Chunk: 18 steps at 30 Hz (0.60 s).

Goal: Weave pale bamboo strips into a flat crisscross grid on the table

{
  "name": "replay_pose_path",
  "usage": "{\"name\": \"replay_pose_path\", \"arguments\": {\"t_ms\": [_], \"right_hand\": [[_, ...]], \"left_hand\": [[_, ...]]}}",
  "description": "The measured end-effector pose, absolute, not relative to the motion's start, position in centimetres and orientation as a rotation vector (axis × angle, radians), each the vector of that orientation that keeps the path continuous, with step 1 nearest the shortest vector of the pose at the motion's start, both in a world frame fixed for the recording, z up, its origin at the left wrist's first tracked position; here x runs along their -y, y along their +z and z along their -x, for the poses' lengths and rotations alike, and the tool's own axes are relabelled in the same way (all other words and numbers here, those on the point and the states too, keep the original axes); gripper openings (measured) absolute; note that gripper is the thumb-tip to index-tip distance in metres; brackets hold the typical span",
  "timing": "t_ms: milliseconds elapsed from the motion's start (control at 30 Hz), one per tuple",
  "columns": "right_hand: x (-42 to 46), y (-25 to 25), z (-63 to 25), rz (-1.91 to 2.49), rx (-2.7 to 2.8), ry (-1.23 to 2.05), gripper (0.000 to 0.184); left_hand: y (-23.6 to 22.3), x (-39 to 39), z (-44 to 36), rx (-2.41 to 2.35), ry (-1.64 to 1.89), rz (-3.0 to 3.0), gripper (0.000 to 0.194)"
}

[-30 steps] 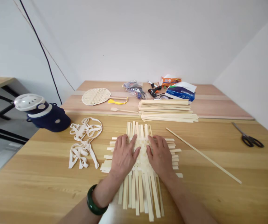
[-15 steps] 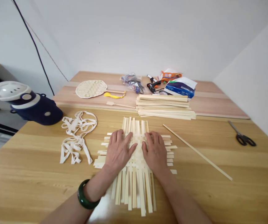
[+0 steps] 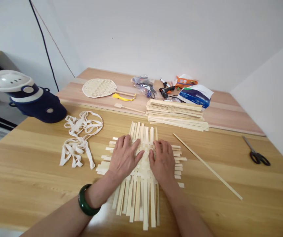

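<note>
A half-woven mat of pale bamboo strips (image 3: 141, 184) lies on the wooden table (image 3: 33, 164) in front of me. My left hand (image 3: 123, 158), with a green bangle on the wrist, rests flat on the mat's left half, fingers stretched out. My right hand (image 3: 162, 161) lies flat on the right half, fingers spread. Both press down on the woven middle and hold nothing. The thumbs nearly meet at the centre.
A stack of loose bamboo strips (image 3: 177, 113) sits behind the mat, a single long strip (image 3: 206, 166) to the right, scissors (image 3: 256, 153) far right. White ribbon tangle (image 3: 79, 138) and a blue-white helmet (image 3: 28, 98) lie left. A finished woven fan (image 3: 99, 88), glue gun and packets are at the back.
Both hands stay flat on the mat. The view has shifted slightly, and the mat appears turned a little clockwise under the hands.
</note>
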State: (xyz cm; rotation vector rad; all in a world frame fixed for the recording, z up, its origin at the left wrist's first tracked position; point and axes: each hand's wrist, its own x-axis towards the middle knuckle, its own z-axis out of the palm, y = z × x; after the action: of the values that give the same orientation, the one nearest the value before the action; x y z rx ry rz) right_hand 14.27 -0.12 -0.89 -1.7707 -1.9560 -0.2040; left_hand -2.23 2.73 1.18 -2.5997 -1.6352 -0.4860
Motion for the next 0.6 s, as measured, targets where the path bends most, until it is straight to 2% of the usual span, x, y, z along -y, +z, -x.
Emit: {"name": "replay_pose_path", "arguments": {"t_ms": [267, 533, 600], "right_hand": [[0.3, -0.9, -14.0, 1.760, 1.893, -0.205, 0.026], [0.3, -2.0, -13.4, 1.698, 1.731, -0.332, 0.045], [0.3, -2.0, -13.3, 1.697, 1.720, -0.306, 0.044]], "left_hand": [[0.6, -2.8, 2.3, 1.577, -0.594, 2.551, 0.035], [-4.5, -4.4, 2.9, 1.409, -0.961, 2.510, 0.040], [-5.1, -4.7, 2.9, 1.417, -1.009, 2.497, 0.041]]}}
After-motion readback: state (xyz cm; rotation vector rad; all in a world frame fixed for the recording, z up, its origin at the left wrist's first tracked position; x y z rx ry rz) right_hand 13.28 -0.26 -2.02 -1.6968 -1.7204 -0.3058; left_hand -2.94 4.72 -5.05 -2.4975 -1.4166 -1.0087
